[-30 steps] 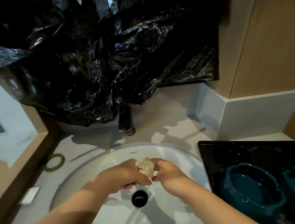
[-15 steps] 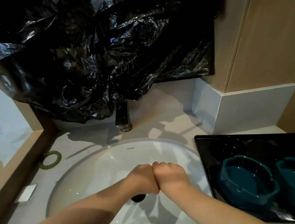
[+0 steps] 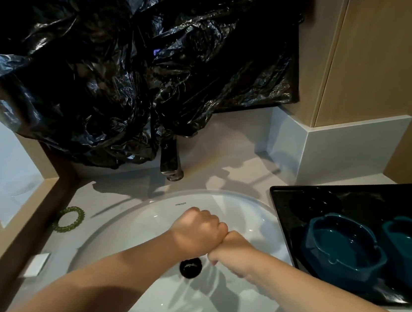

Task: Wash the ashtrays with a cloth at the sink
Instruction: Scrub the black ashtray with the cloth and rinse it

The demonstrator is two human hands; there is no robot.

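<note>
Cloth now hidden inside tight-curled fingers of left hand (image 3: 198,230) and right hand (image 3: 231,252).

Both forearms bare, extended forward and converging at centre; left hand (image 3: 198,230) clenched in a fist, back uppermost; right hand (image 3: 231,251) likewise clenched, set slightly nearer the body; the two fists touching at the knuckles; interior of the curled fingers hidden from view.
</note>
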